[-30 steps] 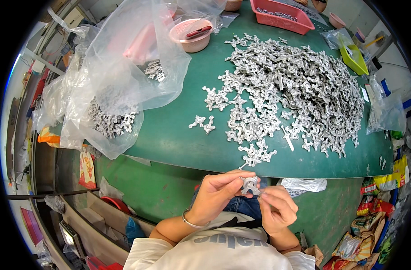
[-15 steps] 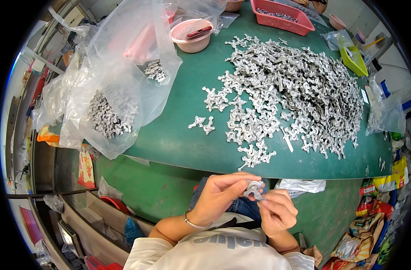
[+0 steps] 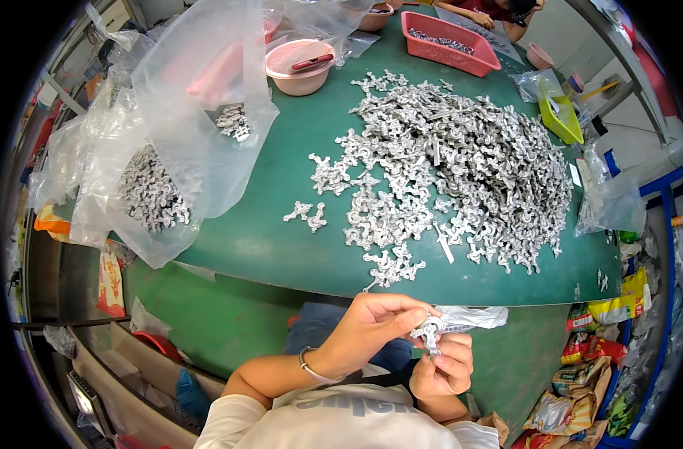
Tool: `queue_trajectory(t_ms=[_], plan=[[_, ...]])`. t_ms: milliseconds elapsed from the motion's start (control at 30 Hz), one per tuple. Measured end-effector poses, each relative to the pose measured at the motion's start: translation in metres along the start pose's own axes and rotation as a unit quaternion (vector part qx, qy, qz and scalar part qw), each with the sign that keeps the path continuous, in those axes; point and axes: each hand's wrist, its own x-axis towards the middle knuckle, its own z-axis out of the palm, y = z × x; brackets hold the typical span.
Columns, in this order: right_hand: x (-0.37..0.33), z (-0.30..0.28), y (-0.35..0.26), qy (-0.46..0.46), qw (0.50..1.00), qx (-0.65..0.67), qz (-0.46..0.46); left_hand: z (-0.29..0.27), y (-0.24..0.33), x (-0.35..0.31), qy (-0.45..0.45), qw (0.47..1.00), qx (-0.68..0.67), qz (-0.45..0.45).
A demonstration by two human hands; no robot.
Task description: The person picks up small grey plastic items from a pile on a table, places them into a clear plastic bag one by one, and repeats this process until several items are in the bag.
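Observation:
My left hand and my right hand meet in front of my chest, below the table edge. Both pinch one small silver metal casting between their fingertips. A large heap of the same silver castings covers the right half of the green table. Two loose castings lie apart from the heap, toward the left.
Clear plastic bags holding more castings sit at the table's left. A pink bowl and a red tray stand at the back, a yellow-green scoop at the right. Another person's arms show at the far edge. Snack packets lie on the floor.
Both hands stay on the casting and have shifted it slightly; my fingers have regripped around it. Nothing on the table has moved.

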Motion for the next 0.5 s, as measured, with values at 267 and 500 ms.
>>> queue_trajectory(t_ms=[267,500], plan=[[-0.0066,0.0023,0.0045,0.067,0.998,0.008,-0.012,0.0077,0.0008,0.0075,-0.022,1.0,0.016,0.013],[-0.0067,0.0042,0.0041,0.08,0.997,0.01,-0.008,0.0089,0.0017,0.0082,-0.023,0.999,0.021,0.017]])
